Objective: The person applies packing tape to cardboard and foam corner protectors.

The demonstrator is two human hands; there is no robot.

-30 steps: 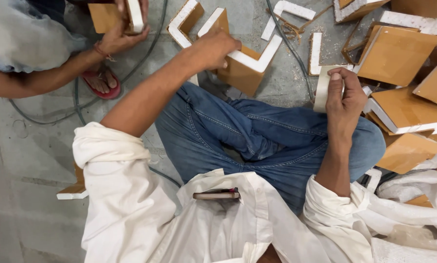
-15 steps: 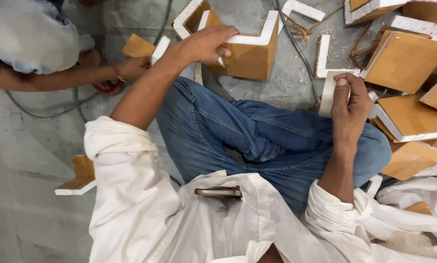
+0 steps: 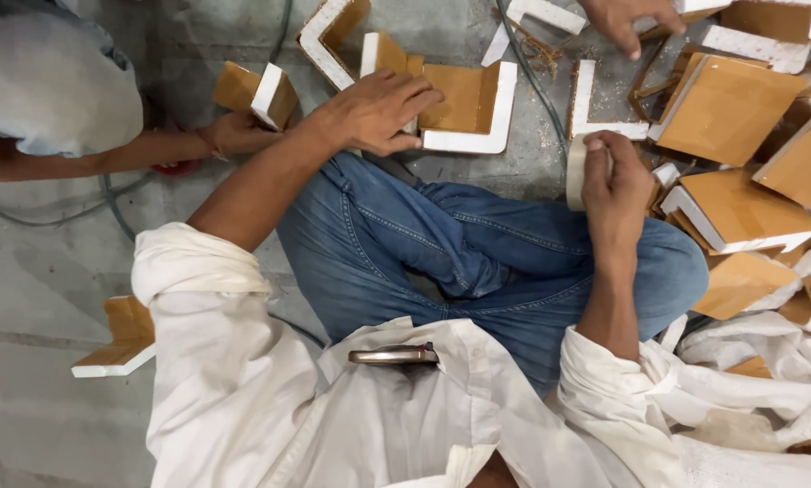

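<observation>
1. left hand (image 3: 374, 113) palm down on an l-shaped corner piece (image 3: 469, 104), tan w/ white edge, lying on the concrete floor (image 3: 53, 271); fingers (image 3: 414, 95) together, slightly curled, tips pressing the tan face.
2. white long edge of that piece runs just past the l fingertips, on the side away from the wrist.
3. right hand (image 3: 615, 181) holds a roll of tape (image 3: 575, 172) upright over the knee of the blue jeans (image 3: 478, 262); thumb on top of the rim, fingers wrapped round the far side, can't tell how tight.
4. another white l-shaped piece (image 3: 600, 104) on floor just beyond the r thumb tip.
5. stack of tan panels (image 3: 740, 108) just beside the r knuckles, outward.
6. co-worker's hand (image 3: 234, 131) holds a small tan/white block (image 3: 261, 90), near the l wrist, not touching.
7. second co-worker's hand (image 3: 627, 18) at top edge, well beyond the r fingers, fingers bent down onto the pieces.
</observation>
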